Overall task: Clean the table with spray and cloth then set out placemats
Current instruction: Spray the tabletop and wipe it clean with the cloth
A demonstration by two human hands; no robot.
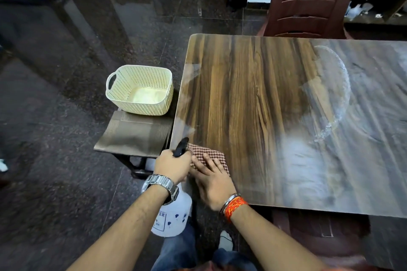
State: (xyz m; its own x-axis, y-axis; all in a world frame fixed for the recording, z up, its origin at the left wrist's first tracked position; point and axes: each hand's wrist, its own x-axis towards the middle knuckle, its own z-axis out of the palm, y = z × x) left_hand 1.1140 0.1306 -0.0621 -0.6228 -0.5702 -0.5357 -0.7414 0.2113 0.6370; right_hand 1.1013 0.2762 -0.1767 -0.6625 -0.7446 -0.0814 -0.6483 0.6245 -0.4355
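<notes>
Wiping step in hand: right hand (214, 179) flat, fingers straight, pressing checked cloth (206, 156) at near-left tabletop (242, 86) corner. Left hand (172, 164) grips spray bottle (172, 215) off edge. Placemats (134, 136) wait on side stool under basket (139, 90). Next: wipe hazy right side.

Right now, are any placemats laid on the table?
No, the placemats lie stacked under the basket on a low stand beside the table.
</notes>
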